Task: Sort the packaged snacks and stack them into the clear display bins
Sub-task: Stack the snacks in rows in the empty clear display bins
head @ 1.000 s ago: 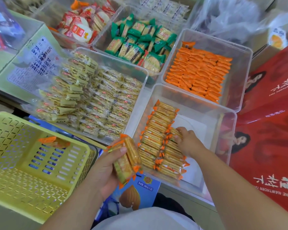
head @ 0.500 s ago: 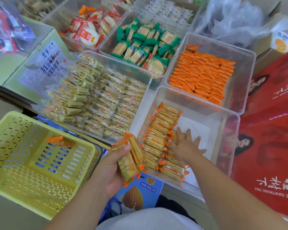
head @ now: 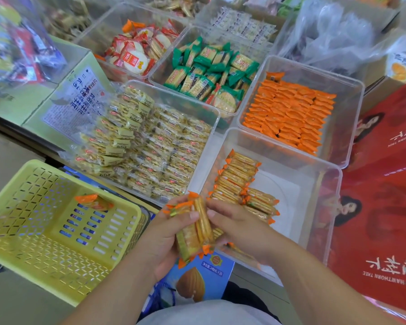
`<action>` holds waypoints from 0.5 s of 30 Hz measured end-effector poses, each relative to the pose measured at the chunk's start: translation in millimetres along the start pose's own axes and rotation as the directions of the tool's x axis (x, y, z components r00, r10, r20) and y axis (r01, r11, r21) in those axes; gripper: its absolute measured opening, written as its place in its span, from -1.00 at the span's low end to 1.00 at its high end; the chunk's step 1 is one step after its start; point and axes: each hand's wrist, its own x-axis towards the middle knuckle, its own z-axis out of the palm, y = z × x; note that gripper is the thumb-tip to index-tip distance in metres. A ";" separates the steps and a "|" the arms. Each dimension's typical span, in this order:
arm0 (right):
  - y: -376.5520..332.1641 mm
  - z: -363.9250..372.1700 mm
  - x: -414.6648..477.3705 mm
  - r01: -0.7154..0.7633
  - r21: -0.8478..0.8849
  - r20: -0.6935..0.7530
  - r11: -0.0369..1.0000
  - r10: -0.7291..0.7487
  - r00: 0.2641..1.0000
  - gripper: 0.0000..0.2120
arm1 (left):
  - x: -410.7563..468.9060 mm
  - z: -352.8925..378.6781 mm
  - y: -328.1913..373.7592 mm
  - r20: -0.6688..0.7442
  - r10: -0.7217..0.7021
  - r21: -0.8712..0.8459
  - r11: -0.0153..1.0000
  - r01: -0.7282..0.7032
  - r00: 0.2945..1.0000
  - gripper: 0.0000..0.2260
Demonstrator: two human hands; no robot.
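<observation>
Head view, looking down: gripping a small bundle of orange-ended cracker packs (head: 198, 228) in the left hand (head: 167, 240), thumb pressing across the top and fingers curling underneath, while pinching its right edge with the right hand (head: 239, 228), thumb on top, other fingertips hidden, so can't tell how they're lying. Holding the bundle right at the near-left edge of the near clear bin (head: 333, 207), not yet setting it down. Sitting in that bin: one neat row plus a shorter second row of matching packs (head: 237, 181), leaving the right side looking bare, so guessing maybe a third filled. Lying in the yellow basket (head: 21, 231) off to the left: just one orange pack (head: 94, 202), so probably nearing the end of this flavour. Looking pretty much done further out: bins of orange sticks (head: 288, 113), green packs (head: 209, 69) and pale yellow packs (head: 155, 146), all well stocked.
</observation>
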 end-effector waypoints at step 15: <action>-8.0 26.4 -8.5 0.172 0.430 -0.023 0.887 -0.180 0.983 -0.67 | 4.7 25.2 3.5 -0.301 0.305 0.316 0.926 -0.208 0.903 -0.54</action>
